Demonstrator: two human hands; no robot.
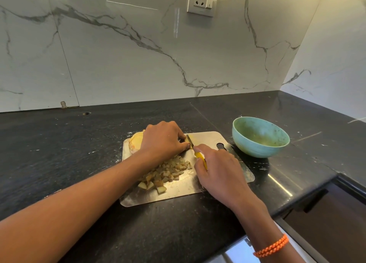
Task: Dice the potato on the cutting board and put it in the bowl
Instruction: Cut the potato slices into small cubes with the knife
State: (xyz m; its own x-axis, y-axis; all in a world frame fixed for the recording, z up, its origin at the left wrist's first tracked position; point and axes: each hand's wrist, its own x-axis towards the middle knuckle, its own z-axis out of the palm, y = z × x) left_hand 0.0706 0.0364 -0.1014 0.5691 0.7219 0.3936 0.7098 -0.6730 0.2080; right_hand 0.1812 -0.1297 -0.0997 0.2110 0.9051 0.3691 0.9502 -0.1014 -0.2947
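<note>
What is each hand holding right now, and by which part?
The right hand grips the knife by its yellow handle. The left hand pinches a potato piece with its fingertips, right beside the blade.

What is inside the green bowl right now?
The green bowl shows only smeared residue, no potato. The diced pieces lie on the cutting board. The near rim hides part of the bowl's inner wall.

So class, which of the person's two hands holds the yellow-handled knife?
The right hand, wearing the orange bracelet, grips the yellow-handled knife; the left hand steadies the potato piece instead.
</note>
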